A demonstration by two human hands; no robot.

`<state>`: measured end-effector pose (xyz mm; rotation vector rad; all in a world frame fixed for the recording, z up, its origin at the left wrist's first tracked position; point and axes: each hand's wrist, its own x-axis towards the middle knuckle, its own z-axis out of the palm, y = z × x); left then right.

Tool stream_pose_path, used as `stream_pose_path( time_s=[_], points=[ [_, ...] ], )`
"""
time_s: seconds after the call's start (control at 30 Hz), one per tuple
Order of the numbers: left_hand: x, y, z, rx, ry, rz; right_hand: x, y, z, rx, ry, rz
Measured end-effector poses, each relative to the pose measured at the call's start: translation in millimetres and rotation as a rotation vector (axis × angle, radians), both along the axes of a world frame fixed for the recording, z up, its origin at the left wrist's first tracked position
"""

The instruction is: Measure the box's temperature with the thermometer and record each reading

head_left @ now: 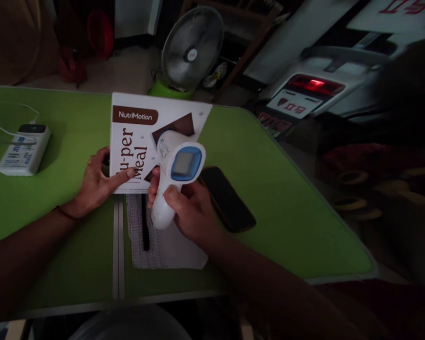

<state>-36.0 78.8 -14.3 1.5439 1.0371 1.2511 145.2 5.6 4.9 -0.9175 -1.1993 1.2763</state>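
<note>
My left hand [99, 182] grips the lower left edge of a white and brown NutriMotion box [132, 134], thumb on its front and the other fingers behind. The box stands tilted above the green table. In my right hand [189, 208] is a white infrared thermometer [164, 208], its handle wrapped by my fingers and its blue-framed screen [186, 163] facing me. The thermometer is in front of the box and hides part of it. Below the box lie a patterned notebook or paper [138, 257] and a black pen [146, 231]. A dark phone [230, 200] lies right of my right hand.
A white power bank or adapter [24, 153] with cables sits on the left of the green table [297, 226]. Beyond the far edge stands a fan [193, 38] on the floor. A scooter [315, 87] with a lit red tail light is at the right.
</note>
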Motion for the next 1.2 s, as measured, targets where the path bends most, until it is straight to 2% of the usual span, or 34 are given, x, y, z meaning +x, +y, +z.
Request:
stream_pose_path(
  time_s=[0.17,0.23,0.4,0.5,0.63,0.73,0.97,1.03,1.1,1.17,1.2],
  points=[
    [-1,2,-4.3,0.015,0.017,0.004,7,3,0,0.013,-0.052,0.046],
    [-2,3,-5.4,0.04,0.011,0.019,16,6,3,0.013,-0.136,0.048],
    [-9,14,-10.3,0.172,0.014,0.143,43,18,20,-0.008,-0.576,-0.049],
    [-14,23,-14.8,0.176,0.033,0.189,53,23,23,-0.068,-0.882,-0.072],
    [-16,29,-16.6,0.182,0.045,0.169,55,27,14,-0.087,-1.24,-0.049],
    [-16,29,-14.3,0.22,0.089,0.144,51,29,4,-0.076,-1.515,-0.117],
    [-16,28,-12.2,0.295,0.223,0.171,49,31,-3,-0.071,-1.716,-0.174],
    [-16,28,-13.1,0.301,0.225,0.158,48,28,-4,0.021,-1.739,-0.242],
    [-15,27,-13.7,0.296,0.233,0.161,43,24,-7,0.227,-1.712,-0.302],
    [-14,27,-14.0,0.287,0.244,0.17,33,19,-12,0.512,-1.61,-0.243],
    [-14,27,-14.1,0.285,0.248,0.172,26,18,-16,0.655,-1.544,-0.131]
  ],
)
